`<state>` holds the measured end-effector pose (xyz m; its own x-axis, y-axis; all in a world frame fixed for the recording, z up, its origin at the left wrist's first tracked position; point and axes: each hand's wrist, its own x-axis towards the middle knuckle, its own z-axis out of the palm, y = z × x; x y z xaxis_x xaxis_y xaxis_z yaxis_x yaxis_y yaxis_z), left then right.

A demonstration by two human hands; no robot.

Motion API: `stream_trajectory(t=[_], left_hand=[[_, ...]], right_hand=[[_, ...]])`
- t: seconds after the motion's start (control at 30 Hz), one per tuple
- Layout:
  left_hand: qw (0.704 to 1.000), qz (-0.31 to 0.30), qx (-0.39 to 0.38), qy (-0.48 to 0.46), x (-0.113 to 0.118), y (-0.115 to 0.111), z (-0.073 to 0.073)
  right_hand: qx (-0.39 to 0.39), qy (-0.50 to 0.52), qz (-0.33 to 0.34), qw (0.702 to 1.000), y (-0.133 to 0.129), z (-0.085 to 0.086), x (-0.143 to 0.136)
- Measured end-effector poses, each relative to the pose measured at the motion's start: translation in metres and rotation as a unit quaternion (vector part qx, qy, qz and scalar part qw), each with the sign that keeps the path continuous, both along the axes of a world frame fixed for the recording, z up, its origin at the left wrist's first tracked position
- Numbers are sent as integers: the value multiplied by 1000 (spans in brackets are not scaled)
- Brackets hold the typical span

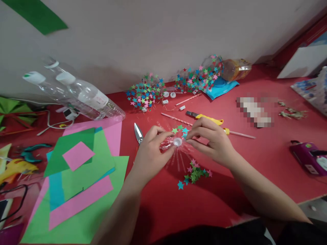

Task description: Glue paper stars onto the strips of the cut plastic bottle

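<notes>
We see the clear plastic piece, with a white ring at its centre and thin strips fanning outward, above the middle of the red table, between the two hands. Our left hand is clamped on its left side, thumb and fingers closed on the plastic. Our right hand has its fingertips nearly together at the right side, beside the blue stars; we cannot tell whether they pinch a star or a strip. Green stars sit beside the blue ones at the far edge. Nearer us, a loose pile of stars in green, pink and blue lies on the table. We note an open knife blade just left of the hands and a yellow cutter beyond the right hand. Farther left, overlapping coloured paper covers the table, with a yellow glue gun past it. Toward the wall we record clear bottles leaning at left and star-covered decorations behind the work. A purple case lies at far right.
</notes>
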<state>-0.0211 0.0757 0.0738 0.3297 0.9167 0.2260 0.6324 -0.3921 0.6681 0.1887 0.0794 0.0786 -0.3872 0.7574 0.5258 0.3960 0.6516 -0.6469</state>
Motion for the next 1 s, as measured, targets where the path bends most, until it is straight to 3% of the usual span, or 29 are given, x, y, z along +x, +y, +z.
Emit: stream_trajectory(t=[0.3,0.6,1.0], left_hand=[[999,-8,-33,-27,-1,4,-2],[999,-11,-28,-31,-3,6,-5],[999,-9,-14,-38,3,6,-6]], right_hand=[[23,-57,13,998,6,-6,-15],[175,-125,3,977,5,-25,-14],[156,-95,6,983,7,-34,-13]])
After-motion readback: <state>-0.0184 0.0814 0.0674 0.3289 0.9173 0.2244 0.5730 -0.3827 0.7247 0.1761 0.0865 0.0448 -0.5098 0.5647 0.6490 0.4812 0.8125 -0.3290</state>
